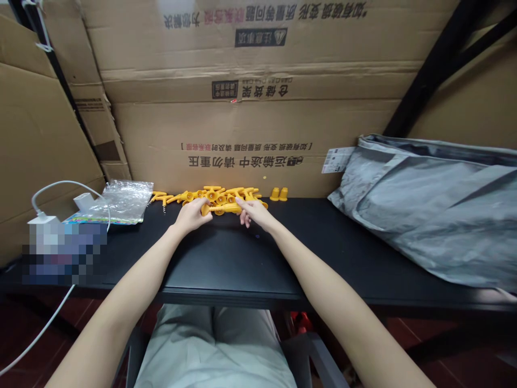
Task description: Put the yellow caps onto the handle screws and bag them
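Observation:
A yellow plastic corkscrew piece (226, 207) spans the gap between my two hands, just in front of a pile of similar parts. My left hand (191, 216) is closed on its round left end. Pinching the other end are the fingers of my right hand (257, 214). Behind them lies the heap of yellow corkscrew parts (212, 193), with T-shaped handles and round cups. To its left rests a T-shaped handle with a metal spiral (164, 200). Two yellow cups (279, 194) stand upright right of the heap.
A black table (226, 264) lies under my forearms, with cardboard (250, 124) standing behind it. Clear plastic packaging (126, 196), a white charger (45, 229) and its cable are at left. A large grey bag (428, 215) takes up the right side.

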Motion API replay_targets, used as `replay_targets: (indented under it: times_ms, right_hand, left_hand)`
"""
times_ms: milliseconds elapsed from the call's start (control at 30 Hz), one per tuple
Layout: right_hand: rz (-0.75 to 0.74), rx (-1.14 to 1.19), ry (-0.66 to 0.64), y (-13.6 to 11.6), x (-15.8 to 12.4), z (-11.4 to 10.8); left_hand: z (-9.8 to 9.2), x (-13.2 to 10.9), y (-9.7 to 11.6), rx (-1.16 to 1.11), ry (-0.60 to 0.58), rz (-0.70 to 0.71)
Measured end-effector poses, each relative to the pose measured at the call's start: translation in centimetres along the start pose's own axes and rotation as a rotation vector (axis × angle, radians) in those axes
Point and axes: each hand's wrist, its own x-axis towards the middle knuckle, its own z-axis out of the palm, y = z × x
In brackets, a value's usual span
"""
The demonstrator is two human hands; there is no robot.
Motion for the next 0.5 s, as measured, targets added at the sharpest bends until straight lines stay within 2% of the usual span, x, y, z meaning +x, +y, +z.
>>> replay_targets:
  times_ms: [167,267,367,500]
  right_hand:
    - [0.082,-0.049,0.080,-0.2,0.2,0.4]
    - [0.076,-0.066,0.102,0.0,0.5,0.0]
    - [-0.057,-0.084,0.092,0.3,0.6,-0.6]
    - [-0.273,-0.108,-0.029,0.8,0.5,-0.9]
  left_hand:
    - [-0.1,0.0,0.5,0.007,-0.009,-0.039]
    - [-0.3,0.1,0.5,0.021,-0.025,-0.075]
    - [-0.4,0.2,0.3,0.032,-0.035,-0.117]
    - [-0.4,0.2,-0.1,0.037,-0.029,-0.122]
